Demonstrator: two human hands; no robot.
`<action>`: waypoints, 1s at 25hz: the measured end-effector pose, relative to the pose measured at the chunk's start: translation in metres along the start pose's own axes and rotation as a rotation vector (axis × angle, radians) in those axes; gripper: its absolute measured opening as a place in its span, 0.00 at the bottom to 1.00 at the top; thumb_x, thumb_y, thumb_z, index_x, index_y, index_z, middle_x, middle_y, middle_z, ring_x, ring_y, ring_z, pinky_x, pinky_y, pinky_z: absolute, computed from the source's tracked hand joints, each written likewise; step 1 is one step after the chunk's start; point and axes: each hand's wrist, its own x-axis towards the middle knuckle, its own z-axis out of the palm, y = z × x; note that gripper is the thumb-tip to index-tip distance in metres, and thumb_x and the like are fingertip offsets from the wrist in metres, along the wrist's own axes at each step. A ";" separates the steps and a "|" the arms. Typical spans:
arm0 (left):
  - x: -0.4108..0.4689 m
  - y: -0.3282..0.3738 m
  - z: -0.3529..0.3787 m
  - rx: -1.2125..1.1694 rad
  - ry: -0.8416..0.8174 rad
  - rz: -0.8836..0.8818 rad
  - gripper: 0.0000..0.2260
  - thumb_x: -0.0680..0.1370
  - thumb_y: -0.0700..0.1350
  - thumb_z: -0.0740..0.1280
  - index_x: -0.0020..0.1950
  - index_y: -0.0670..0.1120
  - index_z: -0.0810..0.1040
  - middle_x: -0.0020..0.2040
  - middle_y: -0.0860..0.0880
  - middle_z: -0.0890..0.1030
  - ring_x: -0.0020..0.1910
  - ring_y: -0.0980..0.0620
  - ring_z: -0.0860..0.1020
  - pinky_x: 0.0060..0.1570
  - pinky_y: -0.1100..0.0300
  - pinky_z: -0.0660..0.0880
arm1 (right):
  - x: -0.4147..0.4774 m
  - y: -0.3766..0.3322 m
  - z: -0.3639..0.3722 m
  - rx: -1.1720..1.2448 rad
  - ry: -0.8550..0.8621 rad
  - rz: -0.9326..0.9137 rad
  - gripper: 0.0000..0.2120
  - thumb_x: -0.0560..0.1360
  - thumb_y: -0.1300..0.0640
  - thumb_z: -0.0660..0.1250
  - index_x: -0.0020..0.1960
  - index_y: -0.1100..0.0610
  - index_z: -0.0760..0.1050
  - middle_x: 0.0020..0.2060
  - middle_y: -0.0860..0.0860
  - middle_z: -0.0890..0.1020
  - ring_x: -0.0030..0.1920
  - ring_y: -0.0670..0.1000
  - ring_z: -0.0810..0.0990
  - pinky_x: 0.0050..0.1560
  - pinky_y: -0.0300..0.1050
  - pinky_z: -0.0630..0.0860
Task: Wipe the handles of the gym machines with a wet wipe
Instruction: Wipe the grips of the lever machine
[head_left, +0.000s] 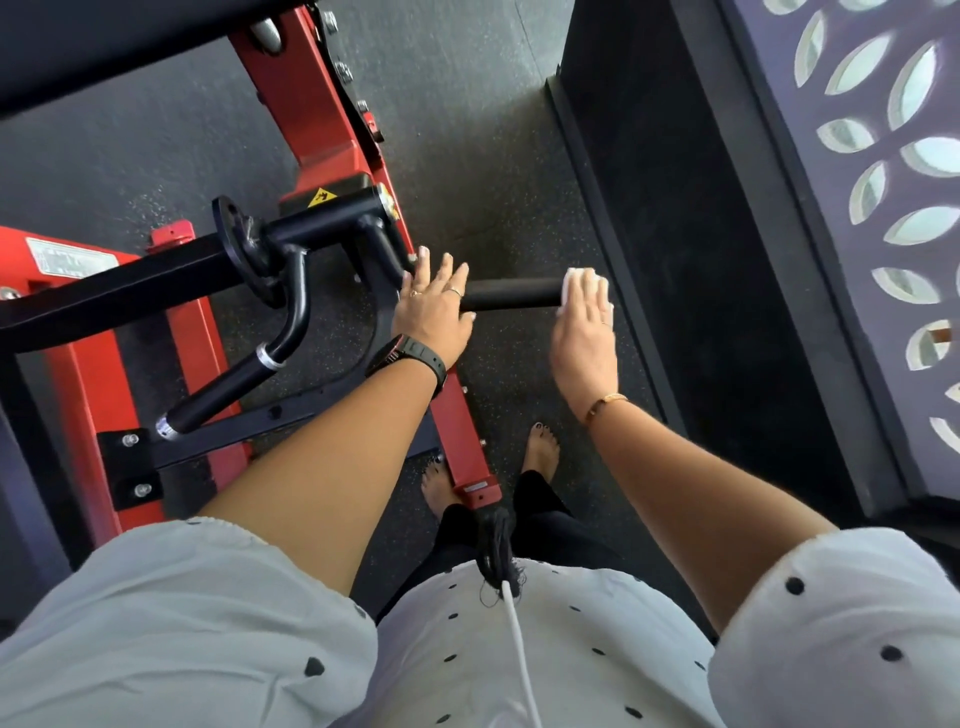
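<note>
A black padded handle (511, 293) sticks out horizontally from the red and black gym machine (311, 114). My left hand (431, 312) rests flat on the handle's inner end, fingers straight and spread, with a watch on the wrist. My right hand (584, 338) presses a white wet wipe (579, 278) onto the handle's outer end with straight fingers. The wipe shows past my fingertips. A second, curved black handle (234, 384) with silver rings lies lower left, untouched.
The machine's red base beam (462, 426) runs along the rubber floor between my bare feet (543, 452). A raised black ledge (691, 260) and a patterned cut-out wall (883, 182) close off the right side. A black weight peg with a disc (244, 244) projects at the left.
</note>
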 end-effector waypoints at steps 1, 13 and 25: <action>-0.001 0.006 0.008 0.050 0.013 0.042 0.31 0.80 0.51 0.60 0.79 0.47 0.49 0.79 0.47 0.49 0.77 0.44 0.42 0.75 0.48 0.43 | 0.000 0.007 -0.006 0.124 -0.028 0.102 0.23 0.83 0.58 0.50 0.77 0.58 0.52 0.76 0.54 0.56 0.77 0.53 0.51 0.76 0.48 0.49; 0.002 0.041 0.030 0.165 -0.034 0.106 0.41 0.79 0.52 0.62 0.76 0.46 0.32 0.78 0.49 0.36 0.76 0.48 0.36 0.74 0.47 0.37 | 0.019 0.007 -0.035 0.523 -0.134 0.458 0.18 0.80 0.55 0.58 0.69 0.56 0.69 0.59 0.54 0.77 0.54 0.51 0.77 0.48 0.40 0.70; 0.007 0.050 0.034 0.264 -0.041 0.106 0.41 0.78 0.52 0.62 0.77 0.46 0.33 0.78 0.48 0.37 0.76 0.47 0.36 0.74 0.49 0.37 | 0.017 0.009 -0.031 0.619 -0.156 0.477 0.15 0.79 0.53 0.60 0.64 0.56 0.71 0.51 0.51 0.78 0.49 0.51 0.79 0.48 0.44 0.76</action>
